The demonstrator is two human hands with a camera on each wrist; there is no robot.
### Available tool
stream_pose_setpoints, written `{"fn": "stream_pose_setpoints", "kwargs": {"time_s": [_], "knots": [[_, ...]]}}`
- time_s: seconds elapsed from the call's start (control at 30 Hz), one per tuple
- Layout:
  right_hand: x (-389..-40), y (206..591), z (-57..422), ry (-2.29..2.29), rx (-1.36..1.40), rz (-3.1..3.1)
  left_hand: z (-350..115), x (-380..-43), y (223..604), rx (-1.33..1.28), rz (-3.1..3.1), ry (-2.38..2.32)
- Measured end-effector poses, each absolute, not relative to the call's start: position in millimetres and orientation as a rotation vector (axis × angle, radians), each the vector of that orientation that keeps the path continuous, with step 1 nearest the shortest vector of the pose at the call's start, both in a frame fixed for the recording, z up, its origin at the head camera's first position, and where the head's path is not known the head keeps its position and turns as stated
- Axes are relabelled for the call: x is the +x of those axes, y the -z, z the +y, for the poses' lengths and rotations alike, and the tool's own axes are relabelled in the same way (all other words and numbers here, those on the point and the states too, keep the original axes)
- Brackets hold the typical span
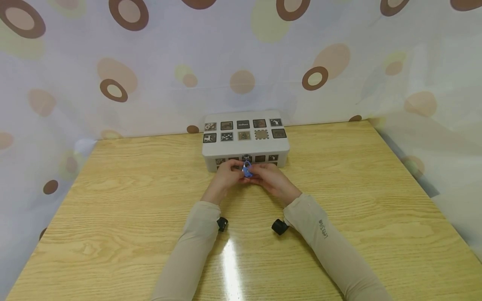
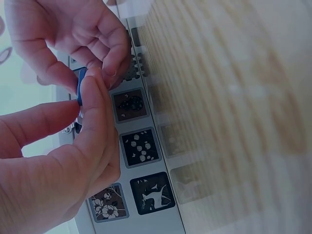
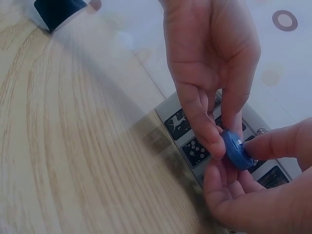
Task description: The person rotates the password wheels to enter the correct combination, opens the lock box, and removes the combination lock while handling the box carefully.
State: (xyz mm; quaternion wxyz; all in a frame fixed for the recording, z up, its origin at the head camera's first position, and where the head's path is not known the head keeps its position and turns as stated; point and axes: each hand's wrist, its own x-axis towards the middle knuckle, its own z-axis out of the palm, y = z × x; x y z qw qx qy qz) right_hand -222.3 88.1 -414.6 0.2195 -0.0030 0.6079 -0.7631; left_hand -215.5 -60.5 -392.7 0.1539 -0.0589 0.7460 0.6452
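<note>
A small blue padlock [image 1: 247, 172] is held between both hands, just in front of a pale box [image 1: 244, 147]. Its loop stands upward near the metal clasp [image 1: 246, 158] on the box front; whether it passes through the clasp I cannot tell. My left hand [image 1: 227, 176] pinches the lock from the left between thumb and fingers. From the other side my right hand [image 1: 274, 179] holds it, the thumb against the face of the blue body [image 3: 237, 150] in the right wrist view. Fingers hide part of the lock in the left wrist view.
The box, decorated with small square pictures, stands at the back of the wooden table [image 1: 132, 209] against a dotted cloth [image 1: 241, 54]. Black wrist cameras sit beside the left sleeve [image 1: 190, 246] and right sleeve [image 1: 331, 246].
</note>
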Motion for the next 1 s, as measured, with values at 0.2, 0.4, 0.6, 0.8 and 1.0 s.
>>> {"fn": "stream_pose_setpoints", "kwargs": {"time_s": [0.2,0.4,0.6,0.8,1.0], "knots": [[-222.2,414.6,88.5,2.128,-0.060,1.678,-60.4,-216.0,393.6,-0.171,2.136,-1.863],[-222.2,413.1,89.7,2.107,-0.065,1.702,-60.2,-216.3,393.5,-0.175,2.131,-1.869],[-222.0,413.4,90.3,2.112,-0.045,1.698,-59.8,-216.6,395.2,-0.173,2.147,-1.863],[-221.8,416.1,91.4,2.134,-0.003,1.648,-59.7,-215.1,396.2,-0.178,2.137,-1.871],[-223.7,418.2,91.2,2.107,-0.046,1.704,-59.3,-214.5,394.5,-0.170,2.132,-1.883]]}}
